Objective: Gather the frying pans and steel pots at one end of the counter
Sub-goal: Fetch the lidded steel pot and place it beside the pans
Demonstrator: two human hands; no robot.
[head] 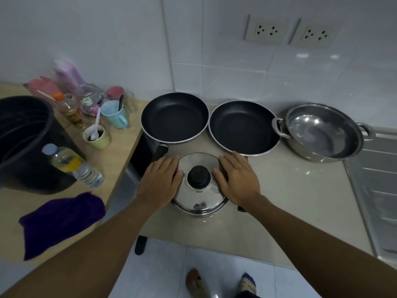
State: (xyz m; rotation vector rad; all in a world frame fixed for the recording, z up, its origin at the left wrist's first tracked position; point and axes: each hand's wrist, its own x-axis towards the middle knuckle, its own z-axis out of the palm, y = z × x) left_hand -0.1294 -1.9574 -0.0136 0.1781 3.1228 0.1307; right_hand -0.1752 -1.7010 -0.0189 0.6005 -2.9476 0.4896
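Bench [290, 190] of pale stone fills the middle, up against a white tiled wall. On the left is a wooden bench [120, 160], and on it stands a big black bucket [25, 136].

At the back right of the pale bench sits an open steel pot [322, 134], shiny and with no lid. Just beside it, to the left, is a black frying pan [243, 127]. A second black frying pan [175, 117] sits next to that one, at the left end of the bench. The two pans are side by side, near the wall.

In front of the pans, close to the near edge, stands a steel pot with a lid [199, 194]. The lid has a round black knob [198, 174] on top.

A purple cloth [62, 220] lies on the wooden bench.

The left hand [160, 179] rests flat on the left side of the lid. The right hand [236, 177] rests flat on the right side. On both hands the fingers are straight and lie close together, not curled round anything. The knob is between the hands.

A water bottle [73, 164] lies by the bucket. Farther back are a blue cup [113, 115] and a small green cup [97, 136].
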